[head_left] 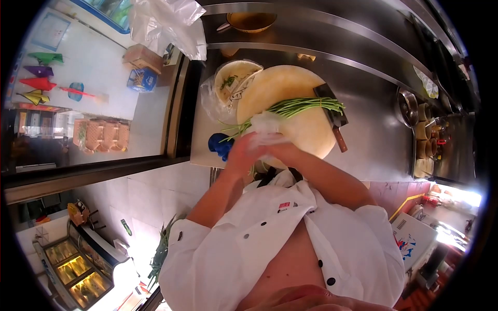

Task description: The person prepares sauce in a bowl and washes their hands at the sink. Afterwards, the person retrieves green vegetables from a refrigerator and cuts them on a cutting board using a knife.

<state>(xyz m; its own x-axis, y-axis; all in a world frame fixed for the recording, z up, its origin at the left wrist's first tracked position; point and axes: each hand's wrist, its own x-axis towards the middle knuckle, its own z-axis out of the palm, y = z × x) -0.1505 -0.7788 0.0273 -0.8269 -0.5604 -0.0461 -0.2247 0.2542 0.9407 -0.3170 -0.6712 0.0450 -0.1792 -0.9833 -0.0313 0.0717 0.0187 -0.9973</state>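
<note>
My left hand [244,152] and my right hand [281,149] are close together over the near edge of a round cutting board [311,137]. Between them they grip crumpled, clear thin plastic [266,123]; whether it is a bag or a glove is unclear. Fingers are partly hidden and blurred. Beyond the plastic, a bundle of long thin green stems [298,107] lies across the board, loose ends toward the left. A cleaver [332,111] rests at the board's right edge, its blade partly under the stems and its wooden handle toward me.
Left of the board are a bowl of scraps [223,78] and a blue cloth [221,146]. A pan [251,22] sits on the shelf above. Several containers [423,140] stand at the counter's right end. A window frame [176,103] borders the left.
</note>
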